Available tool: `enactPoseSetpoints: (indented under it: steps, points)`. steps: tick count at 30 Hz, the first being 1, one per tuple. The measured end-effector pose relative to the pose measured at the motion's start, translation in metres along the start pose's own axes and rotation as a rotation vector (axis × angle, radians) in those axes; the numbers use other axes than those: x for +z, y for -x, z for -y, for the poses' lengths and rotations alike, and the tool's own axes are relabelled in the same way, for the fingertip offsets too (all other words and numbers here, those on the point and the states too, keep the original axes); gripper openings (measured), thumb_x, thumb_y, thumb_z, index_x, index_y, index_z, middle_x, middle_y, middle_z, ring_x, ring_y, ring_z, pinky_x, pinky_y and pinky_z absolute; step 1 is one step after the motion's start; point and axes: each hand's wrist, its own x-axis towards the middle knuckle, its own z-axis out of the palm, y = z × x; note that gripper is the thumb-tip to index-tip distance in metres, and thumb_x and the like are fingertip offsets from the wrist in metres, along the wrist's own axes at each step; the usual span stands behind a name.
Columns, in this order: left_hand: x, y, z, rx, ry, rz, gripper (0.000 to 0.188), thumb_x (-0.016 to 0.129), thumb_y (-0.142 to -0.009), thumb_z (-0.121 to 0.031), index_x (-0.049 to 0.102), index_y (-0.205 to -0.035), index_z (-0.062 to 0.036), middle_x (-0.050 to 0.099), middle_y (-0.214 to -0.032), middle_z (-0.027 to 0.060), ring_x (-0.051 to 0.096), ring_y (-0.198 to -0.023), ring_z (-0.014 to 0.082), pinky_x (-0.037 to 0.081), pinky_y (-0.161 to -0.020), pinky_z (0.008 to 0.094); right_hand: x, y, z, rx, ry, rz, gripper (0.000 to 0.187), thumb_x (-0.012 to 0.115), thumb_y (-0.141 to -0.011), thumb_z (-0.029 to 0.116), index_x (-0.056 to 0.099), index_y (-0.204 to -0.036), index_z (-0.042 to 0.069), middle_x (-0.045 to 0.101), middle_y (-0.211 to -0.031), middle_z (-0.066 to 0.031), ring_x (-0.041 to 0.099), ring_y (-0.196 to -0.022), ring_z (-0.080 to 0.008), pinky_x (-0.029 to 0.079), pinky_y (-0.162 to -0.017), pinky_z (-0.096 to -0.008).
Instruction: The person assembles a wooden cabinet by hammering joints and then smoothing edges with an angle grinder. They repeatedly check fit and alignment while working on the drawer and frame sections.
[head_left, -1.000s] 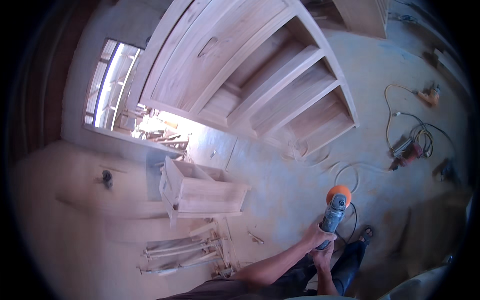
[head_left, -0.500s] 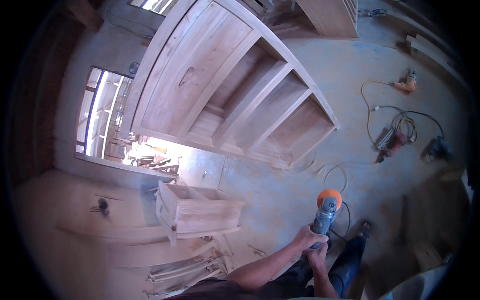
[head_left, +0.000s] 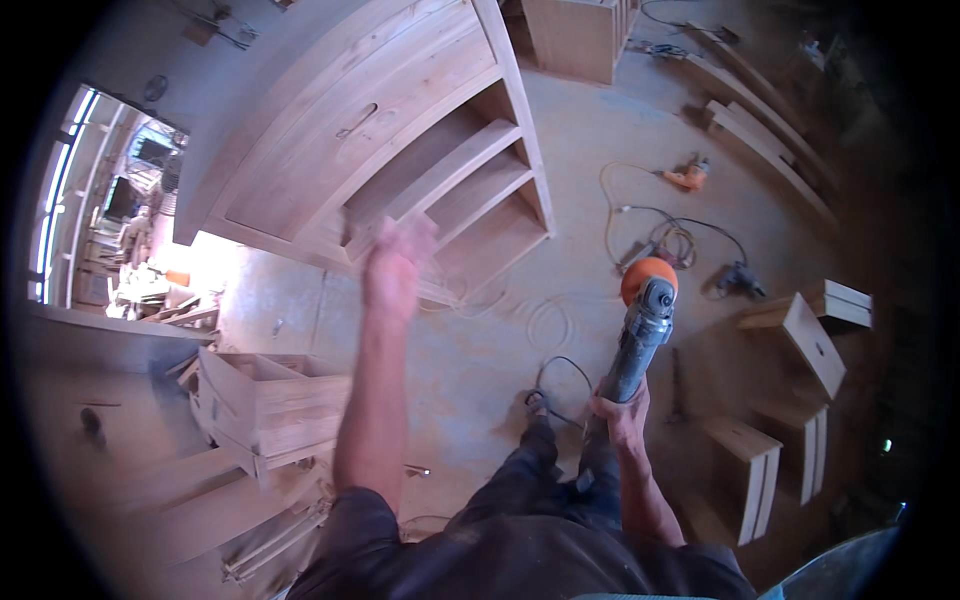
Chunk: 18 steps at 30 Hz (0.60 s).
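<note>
In my right hand (head_left: pixel 622 408) is the grey body of an angle grinder (head_left: pixel 640 345), its orange disc (head_left: pixel 650 278) pointing away from me. The fingers wrap around the rear end of the tool. My left hand (head_left: pixel 396 262) is stretched forward, blurred by motion, with its fingers seemingly apart and nothing visible in it. It appears in front of the lower compartments of a large unpainted wooden cabinet (head_left: pixel 300 190); whether it touches the wood I cannot tell. A black cord (head_left: pixel 572 362) curves near my foot.
A wooden drawer box (head_left: pixel 300 415) stands at left beside wood strips (head_left: pixel 285 535). On the floor at right lie an orange drill (head_left: pixel 688 175), coiled cables (head_left: pixel 678 245) and another dark power tool (head_left: pixel 738 280). Several wooden drawers (head_left: pixel 740 440) stand at right, near long boards (head_left: pixel 765 150).
My left hand has let go of the grinder and moved forward and left towards the cabinet. The right hand keeps the grinder, now raised farther forward. The view has shifted to the right.
</note>
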Motion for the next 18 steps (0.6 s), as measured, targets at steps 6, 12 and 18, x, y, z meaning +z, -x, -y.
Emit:
enactPoseSetpoints:
  steps: [6,12,18]
  points:
    - [0.058,-0.065,-0.102,0.2,0.133,0.035,0.07,0.047,-0.103,-0.017,0.007,-0.155,0.0083,0.018,-0.16,0.0317,0.028,-0.147,0.0462,0.025,-0.124,0.0528,-0.029,-0.028,0.065,-0.023,-0.232,0.062,0.049,0.075,-0.06,0.009,0.056,-0.105,0.001,0.065,-0.084,-0.0053,0.064,-0.073,-0.0162,0.052,-0.069,-0.0302]
    - [0.103,-0.09,-0.115,0.341,0.374,-0.362,0.076,0.048,-0.097,-0.011,0.004,-0.157,0.0028,0.022,-0.158,0.0332,0.03,-0.145,0.0506,0.03,-0.119,0.0592,-0.06,-0.068,0.112,0.008,-0.193,0.073,0.045,0.074,-0.059,0.008,0.058,-0.1,0.0,0.065,-0.081,-0.0062,0.063,-0.07,-0.016,0.053,-0.069,-0.0303]
    - [0.14,-0.11,-0.109,0.464,0.551,-0.65,0.079,0.05,-0.093,-0.015,0.007,-0.155,0.0054,0.027,-0.152,0.0296,0.041,-0.137,0.0482,0.038,-0.113,0.0591,-0.103,-0.105,0.143,0.032,-0.036,0.114,0.042,0.072,-0.057,0.009,0.059,-0.095,0.002,0.064,-0.078,-0.0063,0.064,-0.068,-0.0175,0.053,-0.067,-0.0308]
